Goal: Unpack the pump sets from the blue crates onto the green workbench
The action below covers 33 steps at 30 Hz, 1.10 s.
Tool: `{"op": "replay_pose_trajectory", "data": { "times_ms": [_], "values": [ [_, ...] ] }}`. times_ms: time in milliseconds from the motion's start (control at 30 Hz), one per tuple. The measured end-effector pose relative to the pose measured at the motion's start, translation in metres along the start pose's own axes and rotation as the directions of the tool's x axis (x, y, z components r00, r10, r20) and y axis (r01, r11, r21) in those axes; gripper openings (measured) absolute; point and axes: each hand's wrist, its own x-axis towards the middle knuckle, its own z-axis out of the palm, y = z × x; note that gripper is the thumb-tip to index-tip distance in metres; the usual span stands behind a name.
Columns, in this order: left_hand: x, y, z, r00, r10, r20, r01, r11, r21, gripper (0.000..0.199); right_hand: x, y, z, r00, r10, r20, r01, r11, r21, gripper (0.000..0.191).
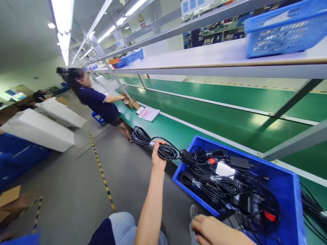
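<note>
My left hand (158,158) is closed around a coiled black cable (144,136), tied at its middle with a clear band. The bundle is held over the near edge of the green workbench. From it a black plug or adapter end (186,157) reaches over the corner of a blue bin (293,190). More coiled black cables (214,182), black adapters (239,163) and red-marked pieces (269,216) fill the bin. My right hand (213,228) is low, in front of the bin's near side, its fingers curled. Whatever may be in those fingers is hidden.
A green workbench (173,128) runs away to the left, with papers (148,113) lying on it. Farther along, a person (97,98) reaches toward brown cardboard pieces (129,101). Above is a shelf holding a light-blue basket (283,34). More cables (313,204) lie right of the bin.
</note>
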Motion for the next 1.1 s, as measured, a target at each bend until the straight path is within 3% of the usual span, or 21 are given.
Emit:
{"op": "replay_pose_trajectory", "data": {
  "times_ms": [67,133,167,233,300,400,500,633,700,767,833,933,1033,1100],
  "values": [
    [-0.004,0.0,0.001,0.999,-0.001,0.037,0.0,1.0,0.013,0.037,-0.01,0.029,-0.046,0.991,0.046,-0.122,-0.029,0.99,0.136,0.02],
    [-0.009,-0.001,0.002,0.998,-0.001,0.06,-0.001,1.0,0.025,0.036,-0.015,0.073,-0.086,0.921,0.154,-0.359,-0.16,0.987,0.013,0.025],
    [-0.011,-0.002,0.004,0.998,0.0,0.065,-0.002,1.0,0.03,0.036,-0.013,0.097,-0.101,0.886,0.192,-0.421,-0.228,0.973,-0.038,0.028],
    [-0.014,-0.005,0.009,0.997,0.004,0.072,-0.007,0.999,0.039,0.037,-0.003,0.141,-0.119,0.855,0.223,-0.469,-0.305,0.947,-0.105,0.045],
    [-0.016,-0.008,0.017,0.997,-0.004,0.083,0.0,0.999,0.044,0.037,0.015,0.172,-0.126,0.867,0.211,-0.451,-0.31,0.937,-0.158,0.053],
    [-0.015,-0.009,0.027,0.996,-0.016,0.083,0.012,0.999,0.043,0.038,0.032,0.185,-0.132,0.894,0.172,-0.414,-0.276,0.939,-0.206,0.04],
    [-0.011,-0.005,0.029,0.999,0.002,0.037,-0.003,1.0,0.018,0.041,0.013,0.168,-0.151,0.878,0.189,-0.441,-0.287,0.943,-0.168,0.012],
    [-0.004,0.0,0.028,0.999,0.047,-0.023,-0.048,0.997,-0.052,0.041,-0.066,0.109,-0.187,0.819,0.306,-0.485,-0.319,0.946,0.058,0.036],
    [0.0,-0.002,0.031,0.998,0.054,-0.016,-0.055,0.995,-0.084,0.039,-0.104,0.068,-0.198,0.844,0.381,-0.377,-0.216,0.885,0.411,0.04],
    [0.004,-0.006,0.038,0.999,0.044,0.012,-0.043,0.994,-0.099,0.038,-0.122,0.026,-0.195,0.902,0.37,-0.223,-0.164,0.77,0.617,0.036],
    [0.008,-0.011,0.048,0.999,0.015,0.034,-0.012,0.996,-0.088,0.038,-0.114,-0.009,-0.177,0.949,0.301,-0.098,-0.169,0.745,0.645,0.023],
    [0.011,-0.017,0.062,0.997,-0.046,0.056,0.048,0.998,-0.038,0.04,-0.067,-0.039,-0.127,0.989,0.114,-0.094,-0.053,0.866,0.498,0.014],
    [0.01,-0.016,0.067,0.988,-0.082,0.129,0.077,0.996,0.038,0.043,-0.019,-0.045,-0.076,0.998,0.036,-0.052,-0.022,0.966,0.258,0.009],
    [0.006,-0.012,0.064,0.981,-0.082,0.176,0.067,0.994,0.091,0.043,-0.001,-0.04,-0.058,0.999,0.036,-0.031,-0.033,0.993,0.115,0.017]
  ]
}}
